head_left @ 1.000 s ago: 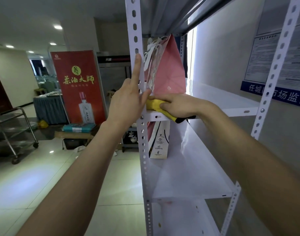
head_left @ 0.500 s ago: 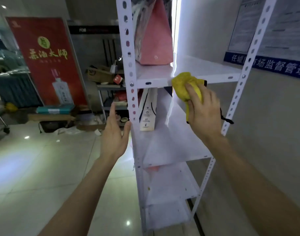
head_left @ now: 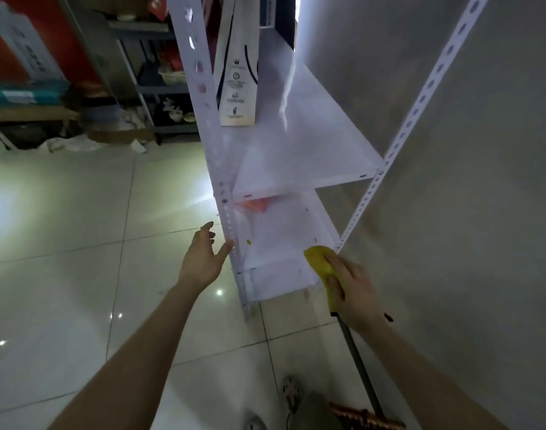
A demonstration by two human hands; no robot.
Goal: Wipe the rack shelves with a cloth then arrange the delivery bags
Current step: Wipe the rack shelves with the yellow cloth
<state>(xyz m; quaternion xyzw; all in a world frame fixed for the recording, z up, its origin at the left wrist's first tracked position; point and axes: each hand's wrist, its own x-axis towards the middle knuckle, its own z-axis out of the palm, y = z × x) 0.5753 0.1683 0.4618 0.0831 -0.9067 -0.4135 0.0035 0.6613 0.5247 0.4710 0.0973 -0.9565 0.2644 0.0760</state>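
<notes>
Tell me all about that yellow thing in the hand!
It is a yellow cloth, soft and bunched into a lump. The right hand grips it, fingers curled over its top. It sits low down by the near right corner of a white rack shelf; whether it touches the shelf cannot be told.

Right hand [head_left: 355, 293]: lowered from upper-shelf height to the front right corner of a low shelf [head_left: 278, 243].
Cloth [head_left: 320, 260]: carried down by the right hand; a second ago it was pressed on the upper shelf's edge, and now it is gripped at the low shelf's corner.
Left hand [head_left: 203, 259]: dropped down along the post [head_left: 231, 231]; the fingers are now spread, with the thumb tip at the post.
View: tilted downward; the pink bag is lost from sight, the white bag [head_left: 237, 72] is shifted to the top, and shoes [head_left: 292, 391] are brought into view.
</notes>
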